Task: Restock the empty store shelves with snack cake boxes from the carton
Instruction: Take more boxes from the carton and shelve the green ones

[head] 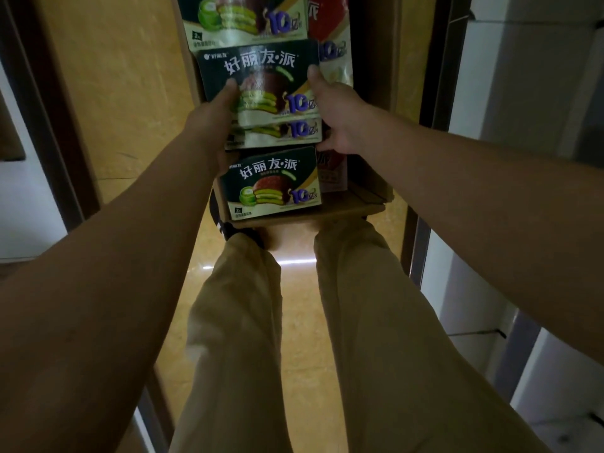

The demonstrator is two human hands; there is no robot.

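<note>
A brown carton lies open on the floor ahead of my feet, packed with snack cake boxes. I hold a small stack of dark green boxes above it, between both hands. My left hand grips the stack's left side with the thumb on the top box's front. My right hand grips the right side, thumb at the top box's edge. A second green box shows under the top one. Another green box stands in the carton's near end. More green boxes and red ones fill the far end.
White shelving runs along the right, with a dark upright post. A dark frame and white shelf lie on the left. My legs in tan trousers stand on a glossy yellow floor in the narrow aisle.
</note>
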